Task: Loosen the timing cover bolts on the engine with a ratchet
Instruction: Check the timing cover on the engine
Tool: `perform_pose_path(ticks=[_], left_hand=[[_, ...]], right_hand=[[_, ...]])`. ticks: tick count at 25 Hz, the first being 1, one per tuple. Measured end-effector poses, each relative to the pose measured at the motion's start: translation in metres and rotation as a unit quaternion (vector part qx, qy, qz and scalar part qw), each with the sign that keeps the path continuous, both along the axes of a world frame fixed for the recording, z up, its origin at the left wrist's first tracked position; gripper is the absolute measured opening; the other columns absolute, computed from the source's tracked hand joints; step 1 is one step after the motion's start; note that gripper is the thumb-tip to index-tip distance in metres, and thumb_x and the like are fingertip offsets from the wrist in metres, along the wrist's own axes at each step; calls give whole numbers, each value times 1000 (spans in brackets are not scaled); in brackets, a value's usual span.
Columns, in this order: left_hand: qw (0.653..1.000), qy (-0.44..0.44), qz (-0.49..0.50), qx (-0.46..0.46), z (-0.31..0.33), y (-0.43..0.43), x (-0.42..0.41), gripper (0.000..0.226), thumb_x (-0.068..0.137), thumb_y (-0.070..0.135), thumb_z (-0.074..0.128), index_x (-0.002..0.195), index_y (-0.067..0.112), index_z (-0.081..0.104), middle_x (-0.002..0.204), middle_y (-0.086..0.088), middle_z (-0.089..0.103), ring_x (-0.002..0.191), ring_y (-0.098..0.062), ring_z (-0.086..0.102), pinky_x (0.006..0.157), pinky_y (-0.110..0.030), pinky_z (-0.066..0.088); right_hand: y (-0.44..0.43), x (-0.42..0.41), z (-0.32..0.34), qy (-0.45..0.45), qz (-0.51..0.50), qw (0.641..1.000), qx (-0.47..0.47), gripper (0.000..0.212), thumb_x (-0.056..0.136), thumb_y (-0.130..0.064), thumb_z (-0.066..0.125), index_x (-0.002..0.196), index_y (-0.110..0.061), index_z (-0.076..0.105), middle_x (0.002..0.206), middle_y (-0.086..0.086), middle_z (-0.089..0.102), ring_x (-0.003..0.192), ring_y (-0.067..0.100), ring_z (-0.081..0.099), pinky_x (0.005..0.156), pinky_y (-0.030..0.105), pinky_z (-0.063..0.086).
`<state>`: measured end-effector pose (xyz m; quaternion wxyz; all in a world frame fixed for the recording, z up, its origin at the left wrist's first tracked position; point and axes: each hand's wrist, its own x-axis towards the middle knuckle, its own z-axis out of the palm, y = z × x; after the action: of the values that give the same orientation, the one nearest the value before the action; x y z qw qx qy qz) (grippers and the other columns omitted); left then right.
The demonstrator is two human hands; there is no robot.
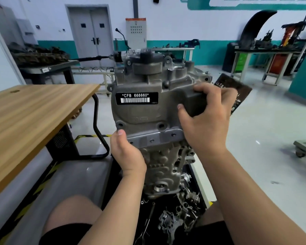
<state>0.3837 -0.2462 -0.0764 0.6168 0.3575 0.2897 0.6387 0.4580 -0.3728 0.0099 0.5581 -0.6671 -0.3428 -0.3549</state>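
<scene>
Held the timing cover [141,112], dead centre atop the upright engine [164,167], with left hand [125,152] curled round its seven-o'clock corner and right hand [207,117] clamped on the three-o'clock boss [196,105], and judged it stiff, weighty cast metal, best gripped by those thick edges.

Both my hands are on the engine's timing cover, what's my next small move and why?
Probably rock the timing cover gently toward you to test whether it's free. Your left hand grips its lower left corner, your right hand its right side, the bolt holes along its lower edge look empty, and neither hand holds a ratchet.
</scene>
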Motion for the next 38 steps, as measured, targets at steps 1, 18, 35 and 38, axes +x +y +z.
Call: perform_pose_path(ticks=[1, 18, 35, 38], left_hand=[[1000, 0, 6, 0, -7, -1, 0, 32, 67, 57, 49, 77, 32, 66, 81, 17, 66, 88, -9, 60, 88, -33, 46], [994, -105, -34, 29, -27, 15, 12, 36, 71, 52, 48, 86, 31, 72, 91, 7, 72, 94, -17, 65, 85, -41, 48], [889, -161, -231, -361, -27, -7, 15, 78, 79, 78, 34, 138, 29, 49, 140, -7, 51, 127, -33, 48, 111, -51, 31], [857, -187, -296, -377, -29, -12, 20, 71, 82, 73, 32, 136, 30, 52, 145, -10, 46, 133, -36, 40, 112, -56, 23]], right_hand=[[0, -1, -7, 0, 2, 1000, -2, 45, 71, -14, 80, 112, -10, 61, 111, 3, 35, 99, 6, 39, 84, -6, 27], [6, 17, -15, -72, 1, 996, 58, 43, 66, -11, 79, 105, -3, 61, 103, 13, 48, 102, -5, 38, 94, 6, 32], [3, 7, -19, 45, -15, 997, 59, 63, 72, -16, 80, 126, -6, 51, 125, 13, 51, 115, 14, 45, 95, 0, 28], [2, 11, -20, 32, -11, 998, 58, 54, 73, -21, 77, 121, -11, 54, 121, 6, 55, 112, 13, 50, 90, -5, 25]])
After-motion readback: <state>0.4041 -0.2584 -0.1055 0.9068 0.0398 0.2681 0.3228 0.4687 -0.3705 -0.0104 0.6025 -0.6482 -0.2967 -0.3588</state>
